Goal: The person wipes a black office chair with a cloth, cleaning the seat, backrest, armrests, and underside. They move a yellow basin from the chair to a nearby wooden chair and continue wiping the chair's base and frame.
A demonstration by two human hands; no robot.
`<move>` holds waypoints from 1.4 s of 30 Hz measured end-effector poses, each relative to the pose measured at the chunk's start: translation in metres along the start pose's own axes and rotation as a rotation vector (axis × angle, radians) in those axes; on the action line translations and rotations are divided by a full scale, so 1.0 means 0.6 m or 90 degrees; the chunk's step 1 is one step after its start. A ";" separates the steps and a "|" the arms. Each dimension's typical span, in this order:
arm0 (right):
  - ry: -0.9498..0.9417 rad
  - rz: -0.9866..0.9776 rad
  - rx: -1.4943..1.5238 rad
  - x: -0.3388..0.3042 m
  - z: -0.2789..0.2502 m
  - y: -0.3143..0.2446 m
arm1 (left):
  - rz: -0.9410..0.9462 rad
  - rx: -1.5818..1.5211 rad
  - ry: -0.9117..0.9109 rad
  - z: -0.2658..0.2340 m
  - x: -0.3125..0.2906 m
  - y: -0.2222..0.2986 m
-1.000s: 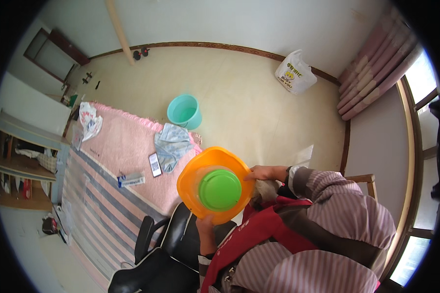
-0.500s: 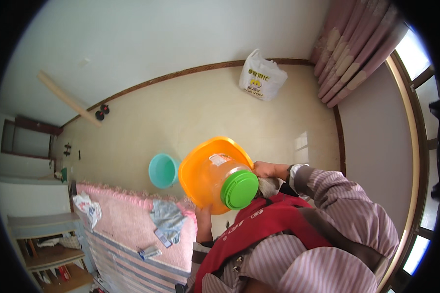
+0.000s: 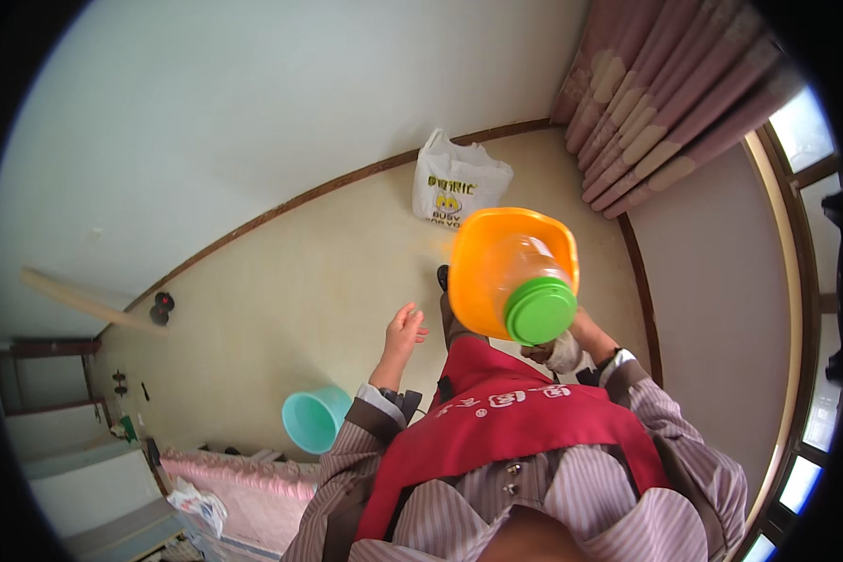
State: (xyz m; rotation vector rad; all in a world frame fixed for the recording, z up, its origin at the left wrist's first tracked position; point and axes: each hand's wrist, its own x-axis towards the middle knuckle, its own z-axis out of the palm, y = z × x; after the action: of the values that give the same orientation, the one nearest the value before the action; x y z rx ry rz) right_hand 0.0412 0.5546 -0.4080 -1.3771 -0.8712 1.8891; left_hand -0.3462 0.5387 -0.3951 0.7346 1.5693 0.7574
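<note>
My right hand [image 3: 583,328] grips the near right rim of an orange plastic basin [image 3: 475,281], held up in front of me and tilted. A clear plastic jar [image 3: 520,262] with a green screw lid [image 3: 540,311] lies inside it, lid toward me. A crumpled whitish cloth [image 3: 564,356] shows just below the right hand; whether the fingers hold it too I cannot tell. My left hand [image 3: 405,330] is in the air left of the basin, apart from it, fingers spread and nothing in them.
A white plastic bag [image 3: 459,183] stands on the floor by the wall, beyond the basin. A turquoise bucket [image 3: 316,420] stands left of my left forearm. The pink-covered bed [image 3: 253,492] is lower left; dumbbells [image 3: 162,307] lie by the wall. Pink curtains [image 3: 665,112] hang right.
My left hand has let go of the basin. The basin with the jar has moved right in my right hand. The view has swung right, leaving less of the bed visible.
</note>
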 end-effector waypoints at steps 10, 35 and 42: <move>0.198 0.063 0.065 0.226 -0.079 -0.125 | 0.223 0.625 -0.098 0.078 0.541 0.115; 0.321 0.116 0.021 0.558 -0.307 -0.033 | 0.461 0.784 -0.192 0.241 0.935 -0.062; 0.300 0.116 0.007 0.580 -0.299 -0.031 | 0.454 0.699 -0.185 0.236 0.897 -0.052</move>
State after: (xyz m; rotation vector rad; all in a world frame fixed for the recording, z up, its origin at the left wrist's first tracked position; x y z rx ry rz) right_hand 0.1288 0.8701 -0.6229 -1.8424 -0.5124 1.5836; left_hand -0.2700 0.9625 -0.7485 2.1724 1.3653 0.1697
